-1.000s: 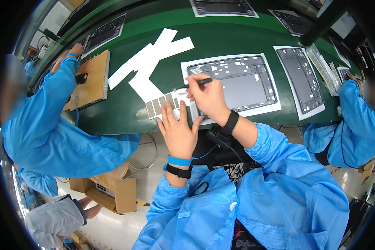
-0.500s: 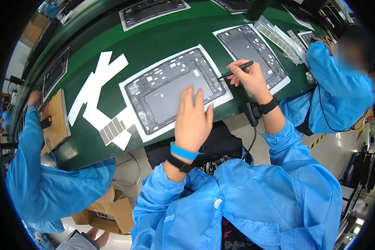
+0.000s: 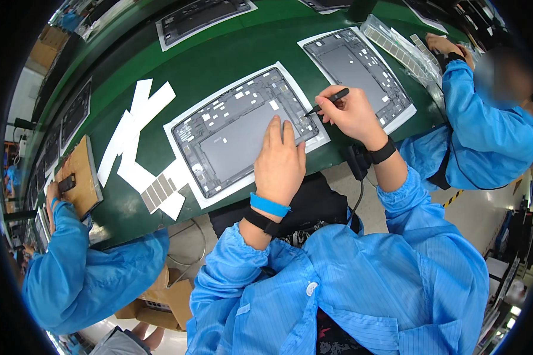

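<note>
In front of me a dark grey tablet housing point(image 3: 230, 151) lies on a white sheet, small white pieces dotted over it. My left hand point(image 3: 278, 163) rests on its near right part, fingers stretched out and flat. Slim black tweezers point(image 3: 333, 102) are pinched in my right hand point(image 3: 352, 118). Their tip touches or hovers just over the housing's right edge; I cannot tell which.
White paper strips point(image 3: 124, 136) and a sheet of grey rectangles point(image 3: 159, 192) lie to the left. Another housing point(image 3: 352, 71) is beyond my right hand, near bagged strips point(image 3: 394, 50). Co-workers in blue sit on both sides; a brown board point(image 3: 80, 177) stands left.
My left hand's fingers have drawn closer together on the housing. The tweezers' tip has shifted slightly left. The left co-worker's hand has moved down beside the brown board.
</note>
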Available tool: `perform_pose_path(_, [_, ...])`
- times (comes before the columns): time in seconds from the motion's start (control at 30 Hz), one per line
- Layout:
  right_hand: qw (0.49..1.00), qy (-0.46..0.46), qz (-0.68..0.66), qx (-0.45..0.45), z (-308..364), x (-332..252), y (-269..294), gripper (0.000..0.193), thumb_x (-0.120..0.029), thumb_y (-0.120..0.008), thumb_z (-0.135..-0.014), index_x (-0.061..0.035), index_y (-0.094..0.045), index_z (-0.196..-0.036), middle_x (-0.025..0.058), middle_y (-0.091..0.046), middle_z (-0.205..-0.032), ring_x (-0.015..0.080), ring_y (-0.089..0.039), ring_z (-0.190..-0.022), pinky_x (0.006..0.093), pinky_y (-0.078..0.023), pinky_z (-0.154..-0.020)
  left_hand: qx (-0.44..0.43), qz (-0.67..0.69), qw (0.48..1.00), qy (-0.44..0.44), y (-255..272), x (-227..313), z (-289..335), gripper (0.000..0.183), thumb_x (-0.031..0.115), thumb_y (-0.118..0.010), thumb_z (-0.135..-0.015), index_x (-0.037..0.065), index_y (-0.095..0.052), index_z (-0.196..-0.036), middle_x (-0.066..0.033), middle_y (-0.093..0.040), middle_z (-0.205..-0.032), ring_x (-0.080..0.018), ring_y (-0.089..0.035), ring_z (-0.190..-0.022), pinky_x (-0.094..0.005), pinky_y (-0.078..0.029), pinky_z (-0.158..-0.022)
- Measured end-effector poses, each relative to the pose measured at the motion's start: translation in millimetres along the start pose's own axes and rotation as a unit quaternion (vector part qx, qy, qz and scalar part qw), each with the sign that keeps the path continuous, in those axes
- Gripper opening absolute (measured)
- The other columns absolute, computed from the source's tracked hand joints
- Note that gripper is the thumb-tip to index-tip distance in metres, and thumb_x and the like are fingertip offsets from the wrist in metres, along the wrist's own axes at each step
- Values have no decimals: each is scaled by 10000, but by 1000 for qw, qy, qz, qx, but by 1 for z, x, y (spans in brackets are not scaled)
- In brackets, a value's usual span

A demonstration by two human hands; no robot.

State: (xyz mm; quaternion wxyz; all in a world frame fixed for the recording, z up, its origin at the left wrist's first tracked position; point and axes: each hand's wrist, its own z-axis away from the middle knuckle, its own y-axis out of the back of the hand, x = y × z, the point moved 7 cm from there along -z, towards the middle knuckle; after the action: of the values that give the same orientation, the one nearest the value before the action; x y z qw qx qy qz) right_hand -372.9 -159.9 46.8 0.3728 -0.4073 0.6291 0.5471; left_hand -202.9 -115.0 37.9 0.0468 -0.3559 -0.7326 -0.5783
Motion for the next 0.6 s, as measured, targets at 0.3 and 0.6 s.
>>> perform_pose_path(0.3, [991, 43, 115, 51, 9, -21, -4, 167, -145, -634, -840, 13, -684, -821, 126, -636, -584, 224, -645, -524, 304, -478, -514, 12, -47, 999, -13, -6, 12, -7, 460, 173, -679, -820, -19, -558, -1220, -220, -533, -1263, -381, -518, -1182, -420, -486, -944])
perform_pose_path(0.6, [989, 13, 132, 59, 15, -6, -3, 178, -124, -632, -899, 47, -665, -859, 77, -660, -654, 112, -640, -571, 240, -480, -522, 22, -129, 991, -26, -19, 23, -12, 571, 349, -733, -770, 18, -587, -1212, -181, -528, -1209, -319, -495, -1147, -398, -442, -842])
